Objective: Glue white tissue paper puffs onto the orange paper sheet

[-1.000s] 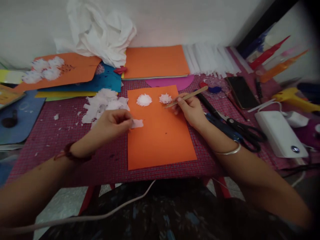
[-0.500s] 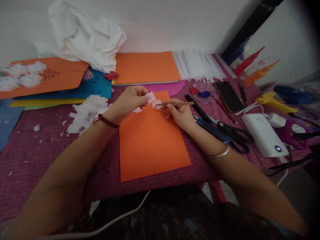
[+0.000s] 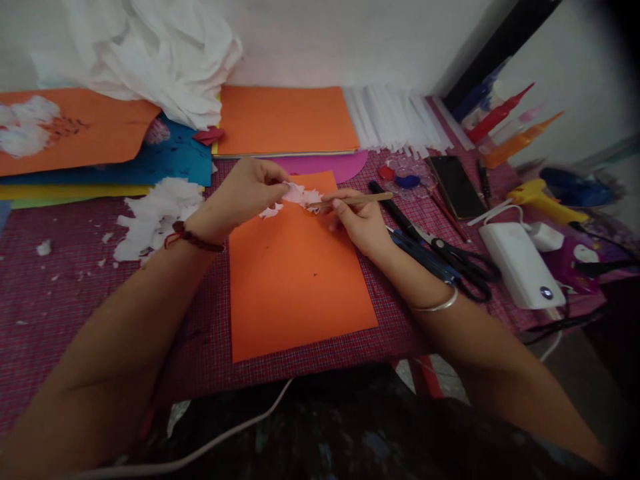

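**Pinches white paper tuft (image 3: 300, 195) in left hand (image 3: 245, 193), wooden stick (image 3: 360, 199) clamped in right hand (image 3: 357, 223)**

Leans in over a white cable (image 3: 225, 433) trailing across the lap, both forearms stretched forward, a red thread band (image 3: 193, 237) on the left wrist and a thin bangle (image 3: 435, 305) on the right. Works above an orange sheet (image 3: 295, 280) laid flat on the checked cloth (image 3: 75, 287), seemingly as a clean, bright base under the fragile paper.

Closes left thumb and fingertips on the tuft's edge and lifts it just clear of the sheet's far end, apparently so its frills sit uncrushed and open to the tool. Grips the stick pencil-fashion between right thumb and forefinger, near end touching the tuft, far end pointing right, a hold that looks chosen for fine control. Half hides a second white tuft (image 3: 271, 211) resting on the sheet under the left fingers.

Parks scissors (image 3: 460, 257) and a dark pen (image 3: 404, 219) just right of the sheet, within easy reach of the right hand, with a white power bank (image 3: 520, 267), a phone (image 3: 453, 177) and a yellow glue gun (image 3: 540, 197) farther out. Heaps white scraps (image 3: 155, 213) left of the sheet, near the left hand. Stacks more orange paper (image 3: 285, 120), a blue sheet (image 3: 170, 163), cut white strips (image 3: 395, 120) and crumpled white tissue (image 3: 160, 53) along the wall, well apart from the hands.
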A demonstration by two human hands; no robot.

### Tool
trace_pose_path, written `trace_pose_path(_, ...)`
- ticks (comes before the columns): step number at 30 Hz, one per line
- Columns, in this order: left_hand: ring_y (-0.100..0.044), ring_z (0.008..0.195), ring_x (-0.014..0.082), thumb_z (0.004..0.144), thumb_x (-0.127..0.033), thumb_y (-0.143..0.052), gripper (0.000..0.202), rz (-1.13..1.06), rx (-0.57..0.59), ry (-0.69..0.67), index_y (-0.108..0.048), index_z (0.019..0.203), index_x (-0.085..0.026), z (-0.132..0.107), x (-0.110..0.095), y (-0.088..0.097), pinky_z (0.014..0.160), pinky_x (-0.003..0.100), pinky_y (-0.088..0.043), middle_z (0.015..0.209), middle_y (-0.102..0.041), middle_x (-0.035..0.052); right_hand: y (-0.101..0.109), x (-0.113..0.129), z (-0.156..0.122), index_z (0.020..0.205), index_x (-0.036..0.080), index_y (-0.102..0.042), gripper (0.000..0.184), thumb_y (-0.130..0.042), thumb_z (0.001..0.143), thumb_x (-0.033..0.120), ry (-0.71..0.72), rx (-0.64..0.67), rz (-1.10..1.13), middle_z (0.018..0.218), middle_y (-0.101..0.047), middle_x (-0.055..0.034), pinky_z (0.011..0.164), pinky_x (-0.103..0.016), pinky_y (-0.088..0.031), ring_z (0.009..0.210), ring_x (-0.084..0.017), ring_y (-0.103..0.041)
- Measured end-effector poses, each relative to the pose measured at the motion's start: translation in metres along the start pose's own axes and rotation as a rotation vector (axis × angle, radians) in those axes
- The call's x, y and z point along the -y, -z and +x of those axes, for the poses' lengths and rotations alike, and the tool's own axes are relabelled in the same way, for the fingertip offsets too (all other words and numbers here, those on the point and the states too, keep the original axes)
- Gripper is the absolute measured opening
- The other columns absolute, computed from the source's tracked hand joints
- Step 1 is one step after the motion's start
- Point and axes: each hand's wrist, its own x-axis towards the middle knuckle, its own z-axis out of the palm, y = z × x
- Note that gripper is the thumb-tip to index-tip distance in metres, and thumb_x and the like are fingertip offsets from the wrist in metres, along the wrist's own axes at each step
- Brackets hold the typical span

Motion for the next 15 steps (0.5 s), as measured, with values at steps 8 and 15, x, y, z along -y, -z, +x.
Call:
trace_pose_path(8,-0.052,0.053,0.0105,0.077,-0.008,-0.061,0.012,-0.061,-0.076,0.051,-0.064,0.088,-0.013,0.0,0.001,-0.011,0.056,0.025,-0.04,0.064,-0.059,-0.0007,-0.004,-0.002,-0.001,0.1,0.02,-0.071,0.044,-0.063,0.09,0.062,0.045,0.024,-0.101,0.096,-0.076,-0.0077,0.053,-0.025,-0.056,0.08,-0.017,-0.071)
trace_pose_path(15,-0.059,0.068,0.0166,0.077,-0.016,-0.06,0.008,0.18,0.026,-0.068,-0.068,0.075,-0.015,0.006,0.012,-0.014,0.066,0.027,-0.043,0.071,-0.067,0.0034,-0.002,0.0,-0.001,0.101,0.02,-0.069,0.05,-0.063,0.087,0.068,0.003,-0.065,-0.102,0.091,-0.076,-0.0053,0.045,-0.023,-0.05,0.052,-0.009,-0.061)
